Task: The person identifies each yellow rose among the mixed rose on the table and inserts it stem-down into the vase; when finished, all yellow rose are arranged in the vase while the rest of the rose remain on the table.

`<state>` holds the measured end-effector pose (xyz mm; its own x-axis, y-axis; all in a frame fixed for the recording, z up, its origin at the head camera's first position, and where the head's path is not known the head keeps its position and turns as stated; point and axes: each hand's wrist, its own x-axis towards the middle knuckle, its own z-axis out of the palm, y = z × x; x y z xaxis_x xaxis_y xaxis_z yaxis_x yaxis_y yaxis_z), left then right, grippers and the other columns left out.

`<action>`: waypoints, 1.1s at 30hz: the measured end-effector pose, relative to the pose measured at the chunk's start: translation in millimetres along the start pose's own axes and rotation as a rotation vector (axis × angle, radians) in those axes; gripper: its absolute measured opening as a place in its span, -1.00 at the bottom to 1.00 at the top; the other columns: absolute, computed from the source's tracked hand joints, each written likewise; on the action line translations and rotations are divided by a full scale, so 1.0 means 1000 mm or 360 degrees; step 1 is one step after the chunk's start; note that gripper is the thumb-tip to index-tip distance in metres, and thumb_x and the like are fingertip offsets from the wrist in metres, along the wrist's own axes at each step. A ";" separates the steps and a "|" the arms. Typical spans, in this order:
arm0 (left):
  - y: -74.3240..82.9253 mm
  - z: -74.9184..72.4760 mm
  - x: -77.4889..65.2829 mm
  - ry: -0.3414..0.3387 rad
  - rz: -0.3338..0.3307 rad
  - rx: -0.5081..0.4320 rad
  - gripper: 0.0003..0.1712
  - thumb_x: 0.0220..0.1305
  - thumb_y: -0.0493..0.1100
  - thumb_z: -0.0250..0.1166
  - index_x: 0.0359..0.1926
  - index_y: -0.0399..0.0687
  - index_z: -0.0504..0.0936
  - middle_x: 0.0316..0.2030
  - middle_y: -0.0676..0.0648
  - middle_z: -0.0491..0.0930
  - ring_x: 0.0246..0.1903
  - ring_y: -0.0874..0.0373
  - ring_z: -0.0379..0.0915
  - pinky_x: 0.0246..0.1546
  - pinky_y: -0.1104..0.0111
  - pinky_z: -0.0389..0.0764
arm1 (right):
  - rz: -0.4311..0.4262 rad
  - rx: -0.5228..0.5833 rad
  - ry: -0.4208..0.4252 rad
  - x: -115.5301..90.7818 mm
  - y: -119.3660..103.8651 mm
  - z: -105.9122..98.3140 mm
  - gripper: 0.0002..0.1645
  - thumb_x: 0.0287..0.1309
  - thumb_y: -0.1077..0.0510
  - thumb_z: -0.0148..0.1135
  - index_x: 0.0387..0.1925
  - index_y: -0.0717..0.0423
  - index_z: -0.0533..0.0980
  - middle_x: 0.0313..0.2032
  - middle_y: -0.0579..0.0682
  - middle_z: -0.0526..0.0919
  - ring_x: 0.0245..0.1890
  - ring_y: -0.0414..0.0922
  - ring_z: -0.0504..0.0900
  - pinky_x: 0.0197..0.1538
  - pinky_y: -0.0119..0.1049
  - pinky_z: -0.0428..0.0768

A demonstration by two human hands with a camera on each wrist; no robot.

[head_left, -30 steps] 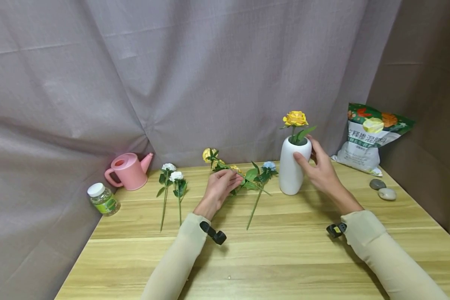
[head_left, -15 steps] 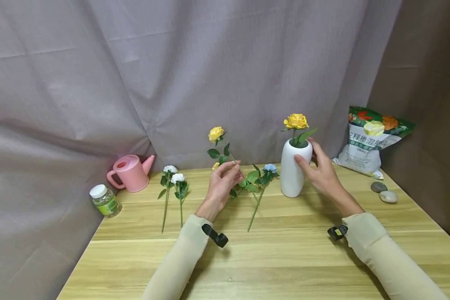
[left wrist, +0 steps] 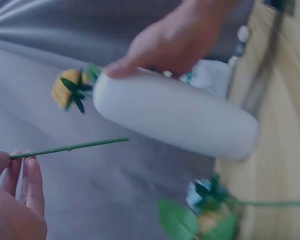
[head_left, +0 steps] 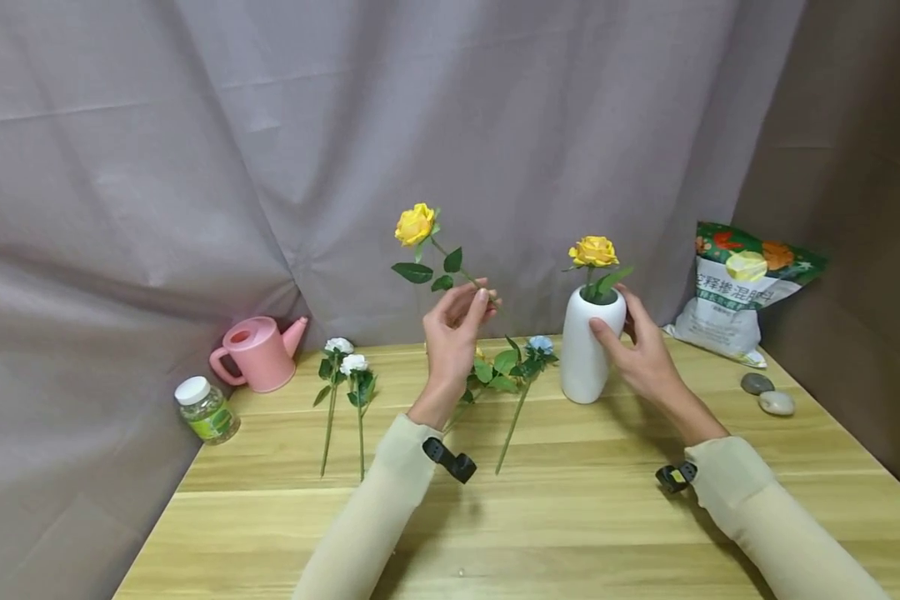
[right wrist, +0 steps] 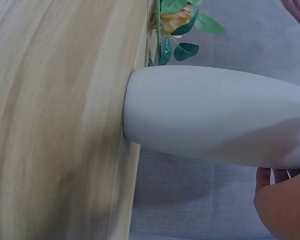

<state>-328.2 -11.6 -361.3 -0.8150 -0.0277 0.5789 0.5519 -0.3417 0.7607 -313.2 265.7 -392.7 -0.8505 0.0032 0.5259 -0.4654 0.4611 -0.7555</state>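
Note:
My left hand (head_left: 453, 333) pinches the green stem of a yellow rose (head_left: 416, 225), held up in the air left of the vase. In the left wrist view the bare stem end (left wrist: 90, 144) points toward the vase. My right hand (head_left: 641, 350) grips the white vase (head_left: 587, 358) near its mouth, thumb on the front and fingers behind. The vase stands upright on the table, with another yellow rose (head_left: 593, 251) standing in it. Between the hands, a blue flower (head_left: 541, 345) and a yellow-orange flower (right wrist: 175, 22) with green leaves lie on the table.
Two white flowers (head_left: 353, 364) lie at left on the wooden table (head_left: 570, 517). A pink watering can (head_left: 261, 354) and a lidded jar (head_left: 206, 411) stand at far left. At right are a fertilizer bag (head_left: 727, 308) and two stones (head_left: 776, 403). A grey curtain (head_left: 495, 150) hangs behind.
My left hand has lifted the yellow rose off the table, raising it up and tilting its bloom upward. The right hand stays on the vase.

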 end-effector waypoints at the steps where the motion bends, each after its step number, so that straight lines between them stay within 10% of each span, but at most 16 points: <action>1: 0.003 0.004 0.003 0.0008 0.0031 -0.0016 -0.68 0.43 -0.17 0.25 0.11 -0.21 0.63 -0.06 -0.24 0.73 -0.04 -0.29 0.66 0.02 0.18 0.72 | 0.0002 -0.0003 -0.0003 0.001 0.003 0.001 -0.15 0.42 0.02 0.19 0.58 -0.05 0.02 0.36 0.18 0.40 0.32 -0.16 0.40 0.32 -0.52 0.38; 17: 0.026 0.089 0.035 -0.0036 0.0229 -0.0098 -0.69 0.40 -0.22 0.28 0.06 -0.34 0.64 -0.05 -0.36 0.71 -0.06 -0.21 0.70 0.00 0.18 0.73 | -0.0018 0.0013 0.0007 0.002 0.013 0.002 -0.16 0.41 -0.03 0.19 0.57 -0.19 0.03 0.36 0.13 0.40 0.32 -0.12 0.41 0.29 -0.53 0.40; 26: 0.010 0.110 0.022 -0.0204 0.0313 0.0913 -0.72 0.42 0.01 0.27 0.03 0.04 0.72 -0.09 0.07 0.79 -0.20 0.50 0.67 -0.18 0.68 0.62 | -0.0140 0.0019 0.0025 0.001 0.011 0.004 -0.21 0.40 0.12 0.20 0.54 -0.12 0.11 0.31 0.14 0.43 0.20 -0.44 0.41 0.18 -0.66 0.38; 33: -0.006 0.117 0.012 -0.0342 0.0314 0.1157 -0.74 0.47 -0.05 0.22 0.06 0.08 0.73 -0.02 0.11 0.76 -0.12 0.49 0.66 -0.14 0.75 0.56 | -0.0178 0.0008 0.0015 -0.005 -0.015 0.001 -0.23 0.41 0.17 0.18 0.53 0.09 0.12 0.37 0.25 0.36 0.20 -0.52 0.35 0.15 -0.69 0.35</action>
<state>-320.9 100.3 -324.1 -0.6784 0.1842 0.7112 0.7209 0.3535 0.5961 -302.6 257.6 -384.7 -0.7910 -0.0396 0.6105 -0.5583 0.4546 -0.6939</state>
